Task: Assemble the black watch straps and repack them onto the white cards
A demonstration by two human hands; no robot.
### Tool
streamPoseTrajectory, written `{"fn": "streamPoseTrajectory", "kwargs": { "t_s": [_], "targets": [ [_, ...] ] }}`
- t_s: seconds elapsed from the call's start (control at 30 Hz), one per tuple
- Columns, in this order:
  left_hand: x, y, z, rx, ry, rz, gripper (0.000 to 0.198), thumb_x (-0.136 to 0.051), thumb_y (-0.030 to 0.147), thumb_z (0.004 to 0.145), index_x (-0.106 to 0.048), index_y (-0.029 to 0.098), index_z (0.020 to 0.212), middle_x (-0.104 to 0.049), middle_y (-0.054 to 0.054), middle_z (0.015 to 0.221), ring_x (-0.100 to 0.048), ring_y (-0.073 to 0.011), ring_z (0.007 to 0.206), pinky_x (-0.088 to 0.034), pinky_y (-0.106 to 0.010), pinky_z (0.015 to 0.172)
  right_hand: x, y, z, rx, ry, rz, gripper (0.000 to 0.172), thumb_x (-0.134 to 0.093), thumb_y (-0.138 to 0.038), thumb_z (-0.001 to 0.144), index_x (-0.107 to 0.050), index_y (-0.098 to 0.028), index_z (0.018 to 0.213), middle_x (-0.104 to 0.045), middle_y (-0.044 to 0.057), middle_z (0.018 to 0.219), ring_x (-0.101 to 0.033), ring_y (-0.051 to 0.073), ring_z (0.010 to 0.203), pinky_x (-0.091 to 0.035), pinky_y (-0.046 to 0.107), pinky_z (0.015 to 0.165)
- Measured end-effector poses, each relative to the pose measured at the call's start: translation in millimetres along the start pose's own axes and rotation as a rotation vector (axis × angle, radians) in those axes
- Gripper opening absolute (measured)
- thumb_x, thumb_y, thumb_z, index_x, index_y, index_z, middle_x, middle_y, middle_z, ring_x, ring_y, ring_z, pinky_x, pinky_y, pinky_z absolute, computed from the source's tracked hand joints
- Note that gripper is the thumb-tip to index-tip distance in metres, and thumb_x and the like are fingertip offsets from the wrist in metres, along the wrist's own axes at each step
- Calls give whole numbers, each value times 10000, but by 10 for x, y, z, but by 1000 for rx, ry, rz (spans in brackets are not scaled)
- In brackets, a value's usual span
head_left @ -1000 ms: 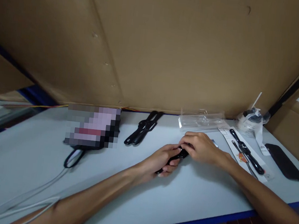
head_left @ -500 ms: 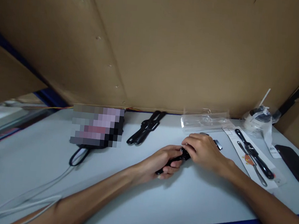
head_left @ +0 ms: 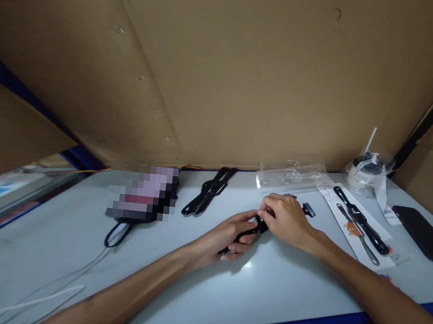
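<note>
Brown cardboard [head_left: 226,70] backs a pale grey table [head_left: 283,293] where two overlapped black spokeshaves [head_left: 208,188] lie left of the held spokeshave [head_left: 261,224], its near handle wrapped by the fingers of the left hand [head_left: 228,235], its middle pinched by the right hand [head_left: 286,214], just beyond which lies a small blade [head_left: 309,210].

Left hand [head_left: 232,233] curls, right hand [head_left: 285,215] pinches alongside

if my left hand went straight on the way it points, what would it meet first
Most likely the right hand, just ahead of the left hand at the far end of the black tool; whether the two already touch is hard to tell.
</note>
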State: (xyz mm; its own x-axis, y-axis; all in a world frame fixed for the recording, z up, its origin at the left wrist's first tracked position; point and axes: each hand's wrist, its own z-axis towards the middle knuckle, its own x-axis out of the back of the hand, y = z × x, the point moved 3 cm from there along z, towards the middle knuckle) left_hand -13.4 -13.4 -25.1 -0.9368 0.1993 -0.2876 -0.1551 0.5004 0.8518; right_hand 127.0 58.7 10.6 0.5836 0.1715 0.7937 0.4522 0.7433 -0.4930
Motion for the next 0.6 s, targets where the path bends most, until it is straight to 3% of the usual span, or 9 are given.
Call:
{"fn": "streamPoseTrajectory", "kwargs": {
  "t_s": [0.43,0.53,0.6],
  "targets": [
    [8,-6,18,-17,-40,-34,521,-545,330,930,-415,238,1426,-348,99,612,-162,-44,386,-130,-165,343,109,63,-12,58,15,-170,263,-594,-204,927,-648,-181,671,-632,10,699,-505,124,630,-336,278,618],
    [2,-14,32,-15,-31,-36,513,-560,320,922,-433,240,1413,-356,97,605,-176,-45,384,-123,-162,341,235,-50,-33,90,141,-254,271,-549,-198,944,-651,-174,694,-623,17,691,-508,128,624,-338,277,604],
    [-4,-29,48,-34,-42,-61,486,-584,304,908,-472,233,1375,-367,93,599,-179,-43,386,-117,-161,340,339,-292,-121,191,253,-333,289,-512,-203,955,-640,-173,698,-599,22,664,-493,130,602,-333,277,578]
  ]
}}
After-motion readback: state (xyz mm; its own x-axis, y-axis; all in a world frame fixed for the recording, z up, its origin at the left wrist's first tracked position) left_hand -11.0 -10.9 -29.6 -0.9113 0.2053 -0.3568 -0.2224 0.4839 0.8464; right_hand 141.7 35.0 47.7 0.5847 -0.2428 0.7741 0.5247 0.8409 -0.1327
